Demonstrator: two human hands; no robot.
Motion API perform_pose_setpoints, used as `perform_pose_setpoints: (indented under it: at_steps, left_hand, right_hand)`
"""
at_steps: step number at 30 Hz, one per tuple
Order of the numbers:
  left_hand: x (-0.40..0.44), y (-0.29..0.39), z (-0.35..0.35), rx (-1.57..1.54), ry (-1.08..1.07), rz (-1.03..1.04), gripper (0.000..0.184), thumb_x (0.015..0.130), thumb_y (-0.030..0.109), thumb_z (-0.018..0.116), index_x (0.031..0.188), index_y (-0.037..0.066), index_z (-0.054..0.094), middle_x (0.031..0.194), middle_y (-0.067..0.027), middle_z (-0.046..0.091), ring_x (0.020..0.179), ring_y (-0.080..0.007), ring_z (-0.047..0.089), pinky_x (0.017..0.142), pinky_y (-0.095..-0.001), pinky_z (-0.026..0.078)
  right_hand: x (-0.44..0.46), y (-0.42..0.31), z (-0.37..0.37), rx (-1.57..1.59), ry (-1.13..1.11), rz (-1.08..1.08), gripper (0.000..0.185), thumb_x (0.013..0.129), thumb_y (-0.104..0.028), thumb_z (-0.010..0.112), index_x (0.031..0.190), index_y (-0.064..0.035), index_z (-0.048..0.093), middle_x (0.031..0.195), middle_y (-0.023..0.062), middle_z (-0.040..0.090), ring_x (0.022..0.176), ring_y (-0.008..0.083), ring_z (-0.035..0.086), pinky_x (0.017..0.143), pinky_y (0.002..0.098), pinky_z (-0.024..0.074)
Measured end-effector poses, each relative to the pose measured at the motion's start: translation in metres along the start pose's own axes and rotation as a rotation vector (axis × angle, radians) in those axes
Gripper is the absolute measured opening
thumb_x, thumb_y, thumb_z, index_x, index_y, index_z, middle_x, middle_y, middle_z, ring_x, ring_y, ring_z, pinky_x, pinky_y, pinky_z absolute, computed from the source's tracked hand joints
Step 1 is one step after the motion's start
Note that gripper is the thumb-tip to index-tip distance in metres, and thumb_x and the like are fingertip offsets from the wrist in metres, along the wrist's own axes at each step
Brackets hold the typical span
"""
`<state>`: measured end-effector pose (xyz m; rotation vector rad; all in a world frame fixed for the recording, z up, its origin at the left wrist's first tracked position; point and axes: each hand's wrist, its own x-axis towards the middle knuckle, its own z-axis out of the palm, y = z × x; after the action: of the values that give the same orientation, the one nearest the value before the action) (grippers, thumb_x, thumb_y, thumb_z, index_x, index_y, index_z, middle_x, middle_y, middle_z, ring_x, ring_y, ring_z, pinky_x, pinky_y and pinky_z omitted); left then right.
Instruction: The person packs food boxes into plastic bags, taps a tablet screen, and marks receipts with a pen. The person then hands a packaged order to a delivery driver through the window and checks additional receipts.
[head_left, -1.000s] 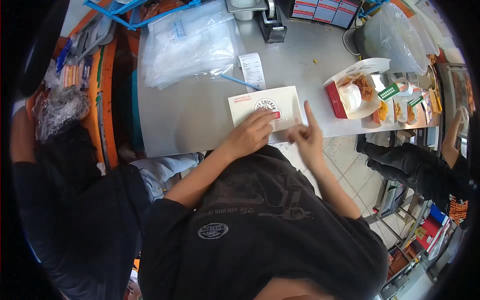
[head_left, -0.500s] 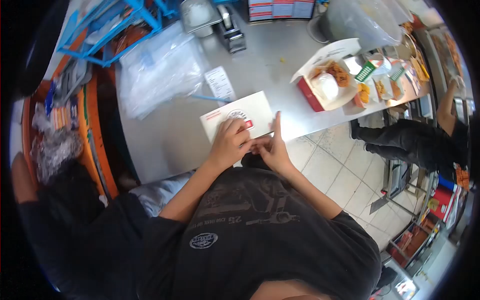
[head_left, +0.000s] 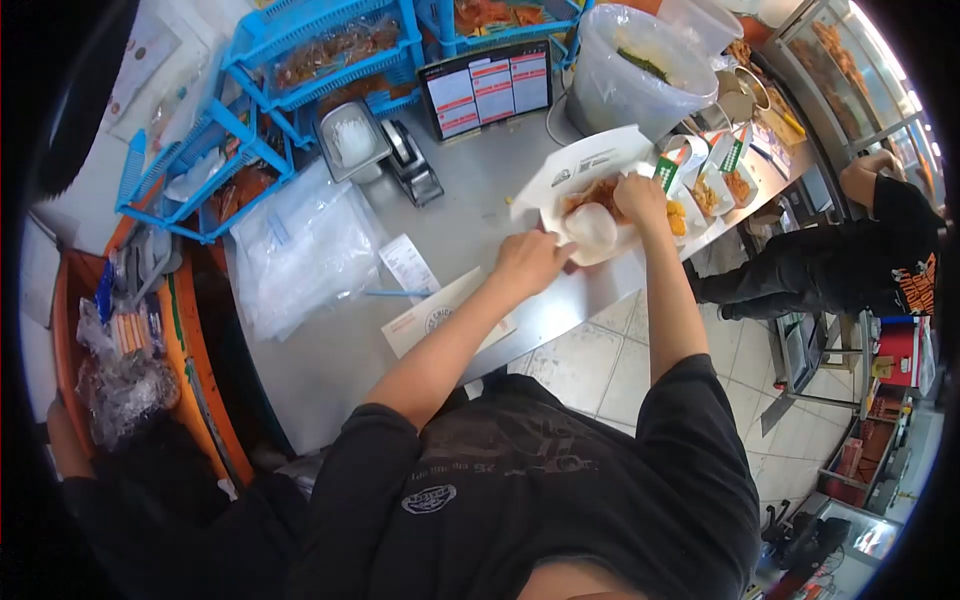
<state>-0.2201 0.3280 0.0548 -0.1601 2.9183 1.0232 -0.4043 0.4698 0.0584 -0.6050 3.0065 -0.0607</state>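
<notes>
The hands are now working at the open box (head_left: pixel 580 172), no longer at the closed carton (head_left: pixel 428 318), which is lying partly beneath the left forearm (head_left: pixel 440 350). The left hand (head_left: pixel 530 264) is bending its fingers at the open box's near left edge; the right hand (head_left: pixel 641 203) is reaching in narrow beside the fried chicken (head_left: pixel 590 196). Whether either is gripping, I can't tell. The open box is sitting on the steel counter (head_left: pixel 480 225).
</notes>
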Motion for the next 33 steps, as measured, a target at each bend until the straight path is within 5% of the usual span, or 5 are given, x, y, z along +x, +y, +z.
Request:
perform_pose_setpoints:
  at_steps: [11,17,26,31,33]
  left_hand:
    - [-0.055,-0.055,-0.097,-0.271,0.5,-0.161,0.029,0.076,0.0,0.054,0.104,0.0,0.057,0.091,-0.024,0.063,0.089,-0.036,0.063,0.076,-0.0396,0.048]
    - [-0.204,-0.027,-0.141,-0.211,0.215,-0.259,0.017,0.076,-0.001,0.052,0.092,0.001,0.047,0.085,-0.0186,0.052,0.082,-0.0344,0.053,0.074,-0.0392,0.043]
    - [-0.252,-0.073,-0.069,-0.463,0.31,-0.242,0.013,0.085,0.003,0.051,0.098,0.003,0.05,0.115,-0.0197,0.045,0.097,-0.0352,0.051,0.088,-0.0387,0.041]
    - [-0.276,-0.05,-0.141,-0.257,0.153,-0.323,0.016,0.086,0.008,0.056,0.101,0.003,0.059,0.121,-0.0217,0.054,0.109,-0.0356,0.053,0.09,-0.0395,0.041]
    - [-0.268,-0.024,-0.181,-0.221,0.477,-0.278,0.014,0.085,0.006,0.057,0.098,0.003,0.061,0.109,-0.0191,0.061,0.103,-0.0337,0.058,0.086,-0.0393,0.044]
  right_hand:
    - [-0.056,-0.077,-0.046,0.325,0.163,-0.348,0.017,0.082,-0.009,0.05,0.09,0.0022,0.06,0.082,0.027,0.062,0.08,0.0458,0.059,0.07,0.0509,0.0482]
    - [-0.122,-0.139,-0.083,0.412,-0.096,-0.697,0.015,0.08,-0.005,0.049,0.086,0.0048,0.058,0.08,0.0285,0.059,0.08,0.045,0.057,0.071,0.0512,0.0445]
    - [-0.156,-0.112,0.028,1.072,-0.899,-0.152,0.047,0.094,-0.033,0.051,0.125,0.001,0.053,0.11,0.0209,0.062,0.09,0.0237,0.062,0.078,0.0367,0.0504]
    - [-0.14,-0.085,-0.017,0.898,-0.602,-0.229,0.039,0.091,-0.029,0.055,0.112,0.0032,0.058,0.098,0.0148,0.063,0.08,0.0161,0.056,0.071,0.0301,0.0466]
    - [-0.136,-0.087,-0.057,0.873,-0.178,-0.407,0.031,0.087,-0.023,0.059,0.104,0.0033,0.06,0.088,0.0117,0.062,0.075,0.015,0.054,0.068,0.029,0.0444]
